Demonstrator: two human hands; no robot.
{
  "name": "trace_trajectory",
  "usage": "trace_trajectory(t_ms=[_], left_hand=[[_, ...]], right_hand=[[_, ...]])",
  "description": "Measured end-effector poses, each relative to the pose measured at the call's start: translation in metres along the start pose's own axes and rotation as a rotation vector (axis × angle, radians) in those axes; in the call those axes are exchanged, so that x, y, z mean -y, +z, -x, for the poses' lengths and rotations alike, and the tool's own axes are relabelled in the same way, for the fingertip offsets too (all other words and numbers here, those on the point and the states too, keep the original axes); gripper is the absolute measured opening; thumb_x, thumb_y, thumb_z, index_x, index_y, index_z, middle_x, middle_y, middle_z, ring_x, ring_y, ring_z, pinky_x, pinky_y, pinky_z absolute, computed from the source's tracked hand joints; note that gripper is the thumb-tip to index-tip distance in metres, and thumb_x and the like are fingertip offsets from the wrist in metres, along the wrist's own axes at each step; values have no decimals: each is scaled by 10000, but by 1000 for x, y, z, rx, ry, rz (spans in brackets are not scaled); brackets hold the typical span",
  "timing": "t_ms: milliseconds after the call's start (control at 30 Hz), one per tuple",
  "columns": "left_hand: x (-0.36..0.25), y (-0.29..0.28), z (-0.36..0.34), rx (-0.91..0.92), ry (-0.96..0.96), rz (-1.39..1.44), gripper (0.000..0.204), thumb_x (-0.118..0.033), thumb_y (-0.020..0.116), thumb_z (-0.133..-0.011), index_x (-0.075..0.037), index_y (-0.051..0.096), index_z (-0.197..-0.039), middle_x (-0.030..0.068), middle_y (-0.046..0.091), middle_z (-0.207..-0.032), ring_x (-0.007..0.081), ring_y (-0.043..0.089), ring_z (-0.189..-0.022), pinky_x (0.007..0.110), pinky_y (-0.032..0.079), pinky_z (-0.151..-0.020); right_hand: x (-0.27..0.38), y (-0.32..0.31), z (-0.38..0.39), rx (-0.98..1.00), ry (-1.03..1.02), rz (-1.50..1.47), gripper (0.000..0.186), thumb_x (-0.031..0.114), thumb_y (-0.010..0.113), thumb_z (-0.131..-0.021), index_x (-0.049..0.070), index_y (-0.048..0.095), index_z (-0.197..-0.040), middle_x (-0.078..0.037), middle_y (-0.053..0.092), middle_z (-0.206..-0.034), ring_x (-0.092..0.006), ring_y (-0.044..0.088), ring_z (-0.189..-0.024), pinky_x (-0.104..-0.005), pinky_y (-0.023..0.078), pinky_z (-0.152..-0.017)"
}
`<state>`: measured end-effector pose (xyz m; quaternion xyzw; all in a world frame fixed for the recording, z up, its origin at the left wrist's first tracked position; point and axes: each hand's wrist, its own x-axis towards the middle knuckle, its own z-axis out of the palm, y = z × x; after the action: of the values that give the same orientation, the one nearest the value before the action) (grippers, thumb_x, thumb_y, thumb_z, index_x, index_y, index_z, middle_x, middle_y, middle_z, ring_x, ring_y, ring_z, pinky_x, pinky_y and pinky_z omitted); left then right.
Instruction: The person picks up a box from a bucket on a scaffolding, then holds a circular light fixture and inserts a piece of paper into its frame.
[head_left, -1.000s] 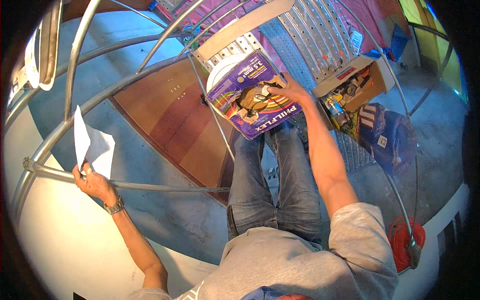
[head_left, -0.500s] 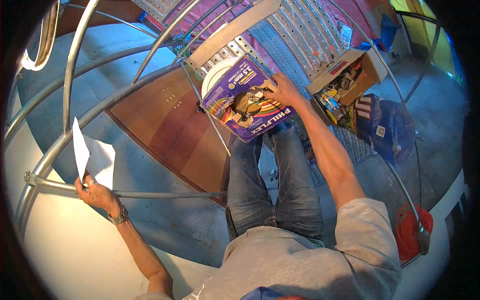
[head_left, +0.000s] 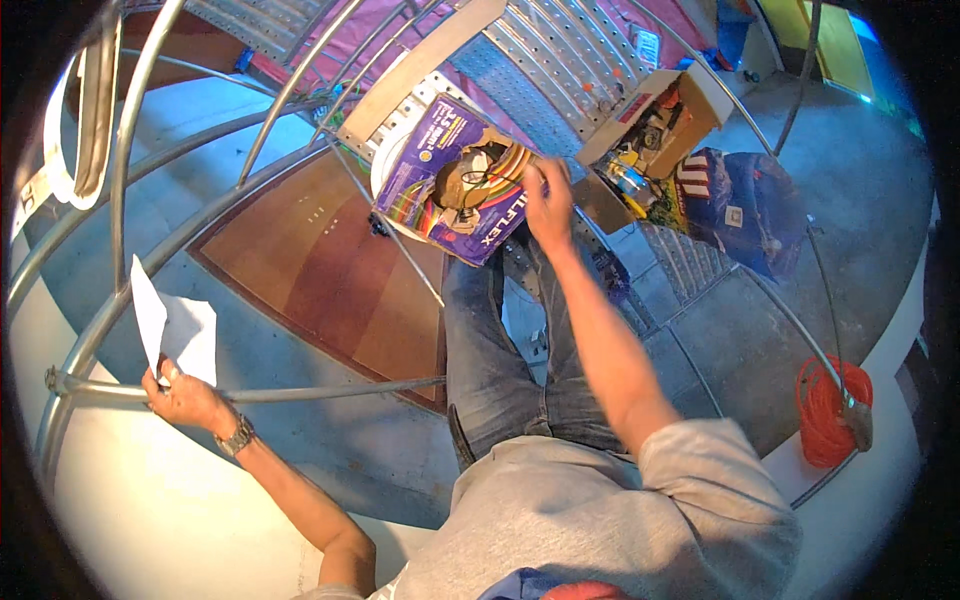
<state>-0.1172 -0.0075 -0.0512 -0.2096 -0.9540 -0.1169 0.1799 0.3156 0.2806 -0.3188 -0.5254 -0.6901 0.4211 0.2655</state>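
At the lower left, my left hand [head_left: 180, 395] holds a folded white sheet of paper [head_left: 185, 330] upright beside a curved metal tube [head_left: 300, 393]. My right hand [head_left: 548, 205] is at the right side of a torn purple cardboard box [head_left: 410, 200], its fingers curled and slightly blurred; what they hold, if anything, I cannot make out. Through the box's ragged opening, brown and dark looped material shows. The box rests over a round white object [head_left: 385, 160] above my jeans-clad legs.
An open box of tools [head_left: 655, 125] and a dark blue sack [head_left: 760, 220] lie right of the purple box. Curved steel tubes [head_left: 150, 60] frame the space, with perforated metal planks [head_left: 560, 60] ahead. A brown panel [head_left: 290, 260] lies below; an orange coil [head_left: 820, 420] hangs at lower right.
My right hand has shifted from over the torn opening to the box's right side. The view has shifted, so the box and surroundings appear higher and further left. The paper stays in my left hand.
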Motion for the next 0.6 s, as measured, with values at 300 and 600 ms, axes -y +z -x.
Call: trace_trajectory(t_ms=[300, 600], left_hand=[[8, -14, -8, -4, -32, 52, 193, -111, 624, -946, 41, 707, -1031, 144, 717, -975, 254, 620, -885, 396, 474, -869], [42, -26, -16, 56, -46, 54, 214, -137, 633, -982, 32, 707, -1090, 89, 694, -979, 180, 569, -846, 322, 465, -811]], right_hand=[[-126, 84, 120, 14, 1400, -1050, 387, 312, 445, -1061, 51, 579, -1314, -154, 633, -1270, -252, 589, -1200, -429, 461, -1042], [-217, 131, 109, 539, 1118, -1497, 560, 436, 266, -1080, 112, 470, -1489, -92, 485, -1557, -291, 457, -1411, -481, 340, -1203]])
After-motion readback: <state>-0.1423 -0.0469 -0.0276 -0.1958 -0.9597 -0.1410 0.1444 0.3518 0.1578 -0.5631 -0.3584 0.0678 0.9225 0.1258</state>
